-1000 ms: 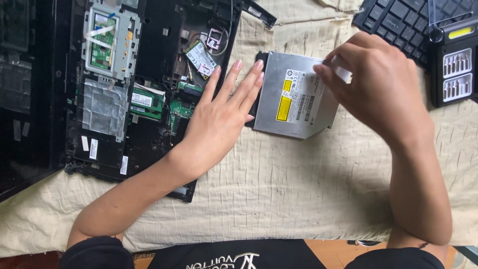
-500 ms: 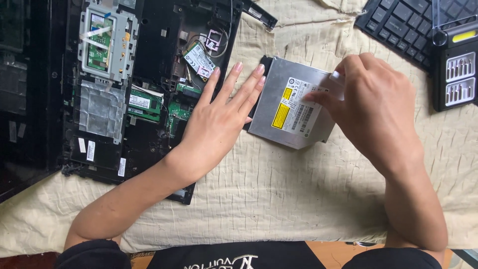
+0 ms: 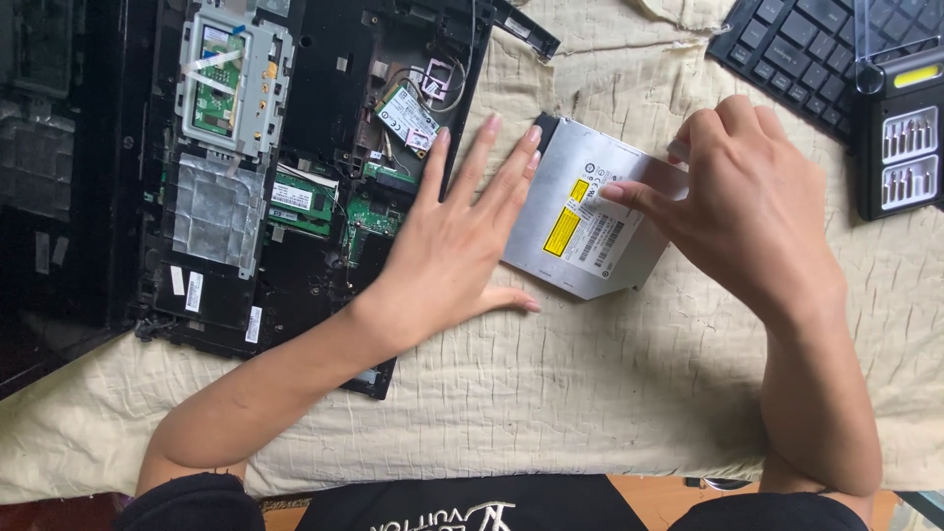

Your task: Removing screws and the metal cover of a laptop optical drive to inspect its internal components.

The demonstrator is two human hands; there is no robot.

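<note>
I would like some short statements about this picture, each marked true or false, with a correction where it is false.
1. The right hand touches the silver optical drive. True.
2. The left hand is closed into a fist. False: it lies flat with the fingers spread, across the edge of the opened laptop base.
3. The drive rests on a cream cloth. True.
4. The drive is fully inside the laptop. False: it lies outside, beside the laptop base.
5. A black keyboard lies at the upper right. True.
6. The drive carries a red sticker. False: the sticker is yellow.
</note>
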